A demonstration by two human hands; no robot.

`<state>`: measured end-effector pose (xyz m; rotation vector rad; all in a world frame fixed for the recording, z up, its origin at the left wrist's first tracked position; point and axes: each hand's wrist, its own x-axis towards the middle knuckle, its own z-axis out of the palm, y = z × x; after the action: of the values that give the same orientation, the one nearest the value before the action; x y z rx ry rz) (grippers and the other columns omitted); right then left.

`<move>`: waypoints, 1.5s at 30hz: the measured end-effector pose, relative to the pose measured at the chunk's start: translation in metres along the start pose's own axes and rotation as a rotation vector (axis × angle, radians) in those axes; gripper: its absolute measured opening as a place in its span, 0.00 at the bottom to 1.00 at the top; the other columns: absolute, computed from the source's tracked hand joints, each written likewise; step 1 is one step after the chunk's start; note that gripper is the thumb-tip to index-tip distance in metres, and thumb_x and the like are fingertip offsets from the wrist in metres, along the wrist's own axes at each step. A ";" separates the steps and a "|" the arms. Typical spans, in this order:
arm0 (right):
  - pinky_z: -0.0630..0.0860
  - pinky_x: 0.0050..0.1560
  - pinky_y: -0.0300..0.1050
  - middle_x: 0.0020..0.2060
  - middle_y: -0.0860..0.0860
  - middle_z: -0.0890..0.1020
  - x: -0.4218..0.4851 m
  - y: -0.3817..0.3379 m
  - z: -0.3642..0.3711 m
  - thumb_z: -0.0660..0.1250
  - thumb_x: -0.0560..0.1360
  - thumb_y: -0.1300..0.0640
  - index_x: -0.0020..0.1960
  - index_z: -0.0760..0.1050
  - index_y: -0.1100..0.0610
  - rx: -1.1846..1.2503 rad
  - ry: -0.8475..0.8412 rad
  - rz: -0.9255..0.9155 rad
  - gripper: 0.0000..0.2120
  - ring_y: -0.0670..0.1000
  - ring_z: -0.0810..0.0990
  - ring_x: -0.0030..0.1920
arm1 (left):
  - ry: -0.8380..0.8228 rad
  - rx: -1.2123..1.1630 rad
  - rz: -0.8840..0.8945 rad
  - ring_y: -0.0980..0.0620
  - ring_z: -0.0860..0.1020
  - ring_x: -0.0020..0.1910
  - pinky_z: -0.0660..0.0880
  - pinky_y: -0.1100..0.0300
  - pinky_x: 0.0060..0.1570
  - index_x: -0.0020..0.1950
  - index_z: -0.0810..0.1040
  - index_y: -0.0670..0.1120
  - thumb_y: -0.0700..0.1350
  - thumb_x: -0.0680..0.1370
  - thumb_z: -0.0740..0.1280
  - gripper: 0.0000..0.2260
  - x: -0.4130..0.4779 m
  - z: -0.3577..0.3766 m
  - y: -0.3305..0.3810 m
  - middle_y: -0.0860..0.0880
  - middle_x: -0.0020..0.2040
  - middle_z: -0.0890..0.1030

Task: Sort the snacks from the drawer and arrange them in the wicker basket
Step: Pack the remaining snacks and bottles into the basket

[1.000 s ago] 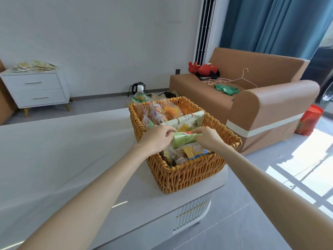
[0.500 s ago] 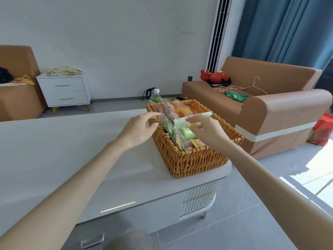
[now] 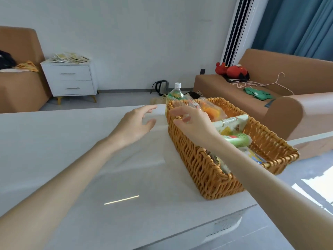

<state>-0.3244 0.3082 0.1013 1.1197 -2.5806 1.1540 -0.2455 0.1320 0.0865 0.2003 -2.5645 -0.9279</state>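
Observation:
The wicker basket (image 3: 207, 168) stands at the right end of the white table (image 3: 81, 159). Inside it lie several snacks: clear bags with orange contents (image 3: 210, 110), a white and green packet (image 3: 230, 121), a green tube-shaped pack (image 3: 237, 139) and a yellow and blue packet (image 3: 252, 156). My right hand (image 3: 192, 123) is over the basket's left rim with loosely curled fingers; I see nothing gripped in it. My left hand (image 3: 135, 123) hovers open above the table, just left of the basket, holding nothing.
A green-labelled bottle (image 3: 175, 94) rises at the basket's far corner. Beyond the table are a kettle (image 3: 162, 86) on the floor, a white drawer unit (image 3: 70, 80) with papers on it, and a brown sofa (image 3: 270, 83) with hangers and a red toy.
Both hands have come out of the basket: the left moved left over the table, the right shifted to the left rim. The view swung left, so the basket now sits further right.

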 end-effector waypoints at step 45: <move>0.78 0.50 0.49 0.65 0.57 0.69 0.338 0.121 -0.042 0.61 0.79 0.58 0.71 0.65 0.48 -0.060 -0.557 0.500 0.21 0.58 0.78 0.53 | -0.323 -0.282 -0.834 0.49 0.68 0.69 0.65 0.61 0.61 0.75 0.64 0.47 0.41 0.81 0.60 0.21 0.331 0.015 0.017 0.46 0.71 0.70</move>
<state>-0.6572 0.1923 0.1812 0.9034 -3.4470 0.9159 -0.5525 0.0651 0.1941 1.1779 -2.5847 -1.7091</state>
